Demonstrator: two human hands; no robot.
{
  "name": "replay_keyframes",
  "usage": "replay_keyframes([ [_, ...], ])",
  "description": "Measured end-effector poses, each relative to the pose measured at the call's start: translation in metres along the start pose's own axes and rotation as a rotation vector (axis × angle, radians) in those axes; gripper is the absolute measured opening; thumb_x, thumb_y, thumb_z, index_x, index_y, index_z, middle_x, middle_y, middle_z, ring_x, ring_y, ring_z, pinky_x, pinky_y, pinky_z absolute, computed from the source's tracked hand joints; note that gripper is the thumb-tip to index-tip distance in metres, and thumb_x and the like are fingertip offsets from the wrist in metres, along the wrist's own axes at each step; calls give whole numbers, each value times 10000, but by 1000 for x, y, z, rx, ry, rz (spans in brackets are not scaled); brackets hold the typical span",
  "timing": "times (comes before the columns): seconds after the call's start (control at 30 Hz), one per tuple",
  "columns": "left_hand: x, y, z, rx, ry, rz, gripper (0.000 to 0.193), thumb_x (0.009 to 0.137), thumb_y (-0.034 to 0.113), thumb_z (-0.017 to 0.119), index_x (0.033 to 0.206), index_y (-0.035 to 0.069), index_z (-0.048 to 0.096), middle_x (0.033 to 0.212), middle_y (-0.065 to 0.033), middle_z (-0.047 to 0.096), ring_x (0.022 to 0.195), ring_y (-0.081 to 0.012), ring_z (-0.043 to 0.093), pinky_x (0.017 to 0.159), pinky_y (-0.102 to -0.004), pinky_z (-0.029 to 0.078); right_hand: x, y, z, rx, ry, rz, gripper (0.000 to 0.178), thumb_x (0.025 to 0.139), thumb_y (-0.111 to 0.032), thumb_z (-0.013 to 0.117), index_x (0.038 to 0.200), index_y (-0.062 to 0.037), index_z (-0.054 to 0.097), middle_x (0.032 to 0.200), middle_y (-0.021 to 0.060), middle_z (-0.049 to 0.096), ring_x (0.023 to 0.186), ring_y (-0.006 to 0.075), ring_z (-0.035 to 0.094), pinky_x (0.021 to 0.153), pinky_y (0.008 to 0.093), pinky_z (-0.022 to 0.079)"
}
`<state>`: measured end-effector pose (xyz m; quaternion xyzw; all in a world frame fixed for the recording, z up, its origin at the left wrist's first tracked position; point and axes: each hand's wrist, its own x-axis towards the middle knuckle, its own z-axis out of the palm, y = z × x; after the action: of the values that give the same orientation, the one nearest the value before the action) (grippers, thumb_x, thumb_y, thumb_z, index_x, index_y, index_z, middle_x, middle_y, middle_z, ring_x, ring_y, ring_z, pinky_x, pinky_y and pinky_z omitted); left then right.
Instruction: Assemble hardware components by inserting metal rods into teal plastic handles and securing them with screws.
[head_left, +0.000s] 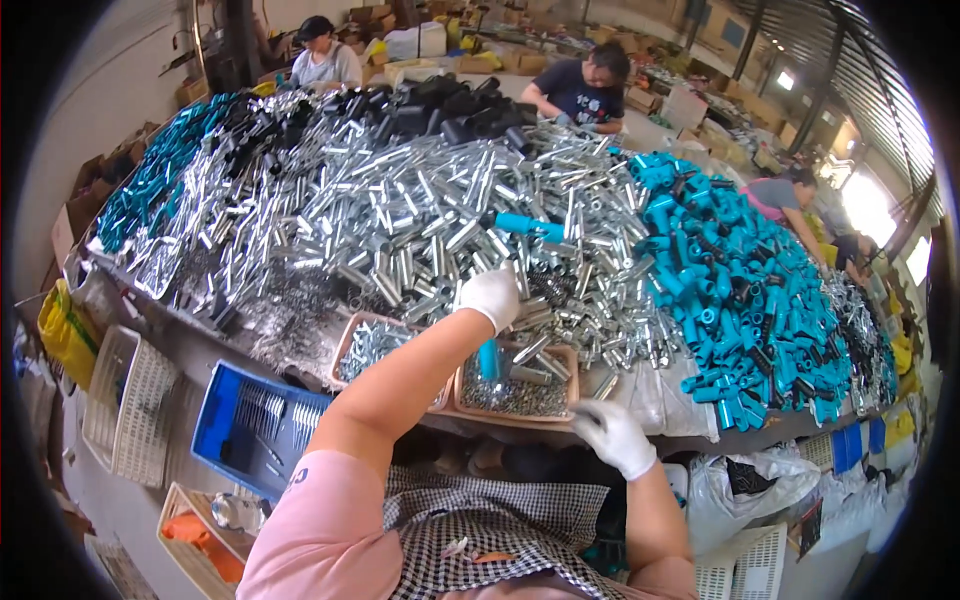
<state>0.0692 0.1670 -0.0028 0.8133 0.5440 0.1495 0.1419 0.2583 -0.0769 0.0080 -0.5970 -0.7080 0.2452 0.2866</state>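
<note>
My left hand [492,298], in a white glove, reaches across to the near side of a heap of silver metal tubes [425,215]. Its fingertips are hidden, so their grip does not show. Just below that wrist, a teal tube [488,360] stands over a pink tray [575,385] of small metal parts, with some silver tubes in it. My right hand [615,438], gloved in white too, is at this tray's right edge. Its fingers are loosely bent and apart, with nothing visible in them. A longer teal tube [530,227] lies on the silver heap.
Teal plastic handles [745,290] pile up on the right, black sleeves [455,105] at the back. A second pink tray [345,345] holds small screws. A blue crate [215,425] and white baskets [150,440] stand lower left, a white sack [725,490] lower right. Several people work around the table.
</note>
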Motion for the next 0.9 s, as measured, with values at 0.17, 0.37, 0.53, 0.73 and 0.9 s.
replay_keyframes([
  [0.17,12,-1,-9,-69,-125,-47,671,683,320,778,1196,-37,534,1042,-260,695,1000,-391,683,887,-440,544,129,27,-39,-294,276,45,375,867,-337,669,1103,-47,708,1030,206,714,934,372,694,835,441,548],
  [0.37,-41,-6,-31,-781,38,-82,663,896,229,578,1491,24,369,846,-129,668,765,-211,656,729,-332,524,260,53,-43,-475,340,280,420,920,-308,577,1293,-116,564,990,230,710,958,418,682,851,514,525],
  [0.53,-103,-19,-37,-1396,-47,-93,660,932,32,516,1543,69,267,869,-58,551,746,-157,621,684,-328,566,290,72,-50,-301,391,339,580,930,-383,560,1404,-61,471,1187,303,643,1123,447,624,980,500,476],
  [0.73,-148,-41,-26,-1577,52,-247,335,939,61,603,1240,-32,489,893,-65,626,722,-137,641,674,-297,591,205,82,-57,1034,318,120,387,846,-40,527,1231,-53,566,775,-2,578,725,129,617,602,294,501],
  [0.9,-187,-53,-22,-1631,145,-392,137,990,90,572,1094,2,566,839,-24,615,694,-107,618,641,-257,559,59,28,22,457,225,-42,207,712,42,581,878,28,704,863,176,676,773,277,685,650,350,564],
])
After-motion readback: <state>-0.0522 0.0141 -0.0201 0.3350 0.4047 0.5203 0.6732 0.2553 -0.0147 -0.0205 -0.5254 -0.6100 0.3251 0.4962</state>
